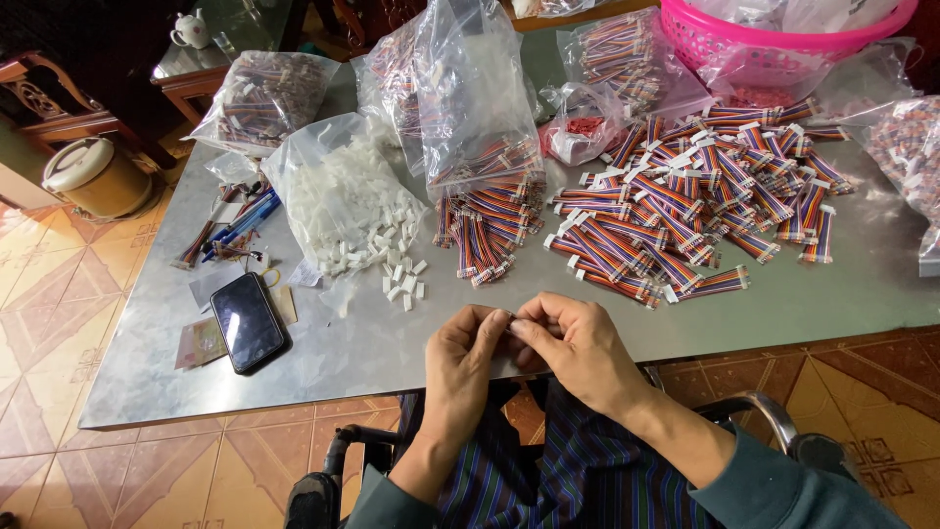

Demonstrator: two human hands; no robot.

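Pinching together at the near edge of the grey metal table [783, 294], the left hand [460, 358] and right hand [578, 353] meet fingertip to fingertip over something very small; both are closed in a fine pinch, but the piece between them is hidden by the fingers, so I cannot tell what it is.

Taking the black smartphone [248, 321] as landmark: just to its right and slightly beyond lie loose small white plastic connector housings [401, 284], spilling from an open clear bag of the same white housings [338, 196]. Further right sits a broad heap of short rainbow ribbon cables with white ends [685, 206], and beyond that a pink plastic basket [783, 29].

Risks, as I judge them: the hands work right over the table's edge, so a slip would likely drop the tiny piece into the lap or onto the tiled floor. The loose housings could scatter if a wrist brushes them.
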